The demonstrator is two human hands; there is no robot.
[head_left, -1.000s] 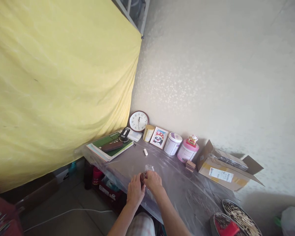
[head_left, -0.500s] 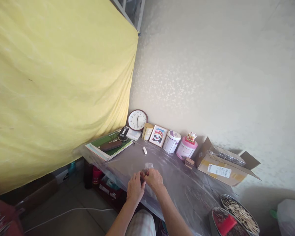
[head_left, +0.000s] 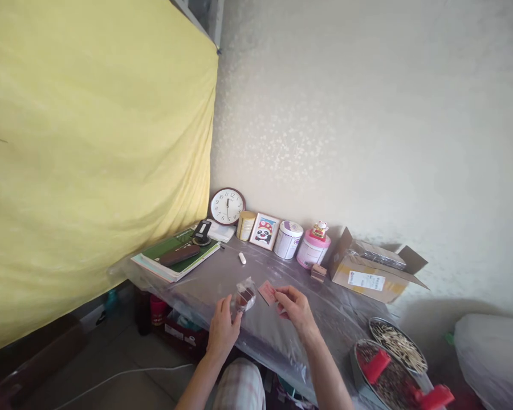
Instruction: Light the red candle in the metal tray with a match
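Note:
A small clear plastic bag with something dark brown inside is gripped at its lower left side by my left hand. Just to the right, my right hand pinches a small pink card between thumb and fingers. Card and bag are apart, both over the front part of the plastic-covered table. What exactly the bag contains is too blurred to make out. A small white object lies on the table beyond the bag.
Along the wall stand a clock, a framed panda picture, tins and an open cardboard box. Books lie at left. At lower right, containers hold pale sticks and dark brown bits with a red scoop.
My hands, close together over the bag before, have separated. The right hand has moved right and now shows a pink card; the left keeps the bag. A second red object appears at lower right.

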